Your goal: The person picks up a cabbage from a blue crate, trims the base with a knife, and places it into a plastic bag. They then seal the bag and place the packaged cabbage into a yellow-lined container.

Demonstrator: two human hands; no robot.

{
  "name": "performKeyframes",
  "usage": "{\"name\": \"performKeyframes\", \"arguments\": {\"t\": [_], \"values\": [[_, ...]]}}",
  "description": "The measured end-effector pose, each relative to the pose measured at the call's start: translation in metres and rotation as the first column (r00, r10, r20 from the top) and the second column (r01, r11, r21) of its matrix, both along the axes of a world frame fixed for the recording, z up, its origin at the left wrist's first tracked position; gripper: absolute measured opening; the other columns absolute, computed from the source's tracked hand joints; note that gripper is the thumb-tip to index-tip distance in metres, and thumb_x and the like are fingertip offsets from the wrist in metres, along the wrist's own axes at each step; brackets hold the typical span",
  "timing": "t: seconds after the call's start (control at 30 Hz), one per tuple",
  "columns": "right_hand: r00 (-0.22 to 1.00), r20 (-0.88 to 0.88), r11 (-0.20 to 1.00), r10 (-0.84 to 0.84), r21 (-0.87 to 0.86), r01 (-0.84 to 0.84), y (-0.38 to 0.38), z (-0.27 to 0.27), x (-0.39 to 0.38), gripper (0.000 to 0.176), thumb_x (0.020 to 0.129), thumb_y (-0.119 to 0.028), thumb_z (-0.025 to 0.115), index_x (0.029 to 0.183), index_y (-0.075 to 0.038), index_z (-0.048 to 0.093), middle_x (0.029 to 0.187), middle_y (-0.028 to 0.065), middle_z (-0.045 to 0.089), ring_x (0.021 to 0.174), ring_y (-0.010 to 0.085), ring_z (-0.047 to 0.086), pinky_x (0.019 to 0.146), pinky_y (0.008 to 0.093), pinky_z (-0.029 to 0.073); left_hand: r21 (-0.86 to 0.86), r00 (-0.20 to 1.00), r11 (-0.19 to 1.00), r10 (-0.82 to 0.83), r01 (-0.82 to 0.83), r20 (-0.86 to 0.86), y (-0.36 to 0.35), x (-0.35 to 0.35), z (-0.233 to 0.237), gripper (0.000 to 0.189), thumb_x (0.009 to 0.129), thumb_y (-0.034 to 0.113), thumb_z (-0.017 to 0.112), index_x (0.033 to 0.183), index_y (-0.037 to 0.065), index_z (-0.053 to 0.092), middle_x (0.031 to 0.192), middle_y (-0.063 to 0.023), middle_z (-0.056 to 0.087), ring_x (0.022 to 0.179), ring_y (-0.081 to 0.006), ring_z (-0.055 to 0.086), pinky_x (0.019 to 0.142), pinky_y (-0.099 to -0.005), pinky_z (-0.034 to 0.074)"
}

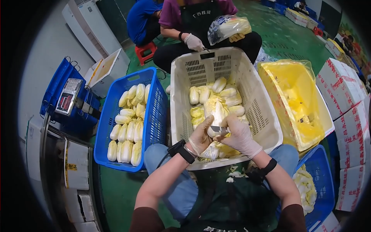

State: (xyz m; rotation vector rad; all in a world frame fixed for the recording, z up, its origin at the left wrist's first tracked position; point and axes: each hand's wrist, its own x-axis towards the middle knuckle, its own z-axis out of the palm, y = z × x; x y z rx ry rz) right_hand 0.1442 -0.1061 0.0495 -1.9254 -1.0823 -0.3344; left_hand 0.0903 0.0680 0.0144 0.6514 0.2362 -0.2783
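Over the near part of a large white crate, my gloved left hand is closed on a napa cabbage, gripping it near its white base. A knife lies across that base, its handle inside my closed, gloved right hand. More cabbages lie in the crate below and beyond my hands. Trimmed cabbages fill part of a blue crate to the left.
Across the white crate sits a co-worker holding a bagged cabbage. A yellow-lined box stands right, beside stacked cartons. Leaves lie in a blue basket at lower right. A scale is at left.
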Motion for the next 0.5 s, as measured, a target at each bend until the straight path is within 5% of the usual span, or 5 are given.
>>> {"name": "performKeyframes", "arguments": {"t": [0.13,0.2,0.3,0.4,0.5], "values": [[0.991,0.092,0.983,0.097,-0.164,-0.081,-0.007,-0.012,-0.004,0.031,0.065,-0.016,0.076,0.089,-0.011,0.056,0.079,0.0079,0.055,0.065,0.0282,0.061,0.057,0.0366,0.049,-0.065,0.990,0.990,0.124,-0.129,-0.074,-0.011,0.005,-0.003,0.052,0.095,0.040,0.054,0.134,0.007,0.043,0.129,-0.0146,0.055,0.114,-0.0307,0.057,0.093,-0.0460,0.051],[0.988,0.111,0.983,0.103,-0.166,-0.084,-0.008,-0.013,-0.009,0.029,0.066,-0.015,0.075,0.088,-0.011,0.057,0.077,0.0082,0.056,0.064,0.0282,0.061,0.056,0.0369,0.049,-0.250,0.996,0.966,0.057,-0.072,-0.066,-0.009,0.002,0.000,0.057,0.094,0.043,0.054,0.138,0.009,0.040,0.134,-0.0141,0.052,0.118,-0.0312,0.054,0.097,-0.0484,0.047],[0.923,0.133,0.931,0.361,-0.102,-0.349,-0.010,-0.010,-0.024,0.032,0.068,-0.019,0.077,0.092,-0.010,0.057,0.087,0.0081,0.061,0.067,0.0254,0.063,0.057,0.0345,0.050,-0.512,0.998,0.859,0.030,0.000,0.050,0.001,0.006,0.009,0.069,0.089,0.050,0.057,0.141,0.009,0.038,0.134,-0.0152,0.051,0.118,-0.0342,0.054,0.096,-0.0487,0.048],[0.957,-0.058,0.953,0.284,0.128,-0.275,-0.009,0.017,-0.024,0.046,0.069,-0.031,0.082,0.101,-0.009,0.058,0.092,0.0076,0.062,0.073,0.0239,0.066,0.061,0.0320,0.052,-0.329,0.990,0.944,0.011,0.035,0.138,0.010,0.005,0.032,0.066,0.088,0.049,0.060,0.138,0.010,0.042,0.131,-0.0131,0.054,0.115,-0.0307,0.056,0.095,-0.0444,0.049],[0.986,-0.161,0.975,0.045,0.221,-0.008,-0.021,0.017,0.004,0.065,0.068,-0.040,0.083,0.115,-0.005,0.056,0.099,0.0102,0.062,0.088,0.0241,0.065,0.076,0.0320,0.051,-0.138,0.989,0.987,0.102,-0.087,0.105,0.005,0.003,0.026,0.067,0.084,0.040,0.066,0.139,0.009,0.040,0.130,-0.0111,0.054,0.115,-0.0283,0.057,0.095,-0.0417,0.049]]}}
